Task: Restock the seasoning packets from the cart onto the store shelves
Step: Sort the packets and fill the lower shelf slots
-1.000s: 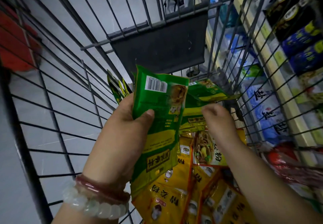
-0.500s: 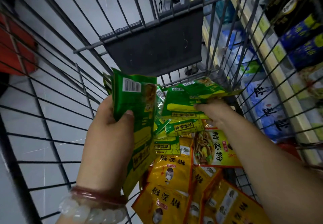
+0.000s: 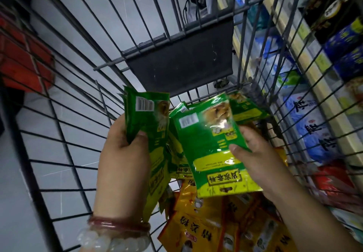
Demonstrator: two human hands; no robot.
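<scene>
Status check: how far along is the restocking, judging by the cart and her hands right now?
Early, by the look of it. Nothing visibly shelved yet. In hand: the left hand grips a stack of green packets, and the right hand holds another green packet above the cart. Left: more green packets and a pile of yellow packets lie in the cart; the shelves stand to the right.

My left hand [image 3: 125,153] holds a stack of green foil seasoning packets [image 3: 147,118] left of the single green packet [image 3: 212,149] in my right hand [image 3: 255,153]. Both hang inside the grey wire cart [image 3: 64,143], above yellow packets [image 3: 196,228] on its floor. Store shelves [image 3: 314,74] stand to the cart's right.
</scene>
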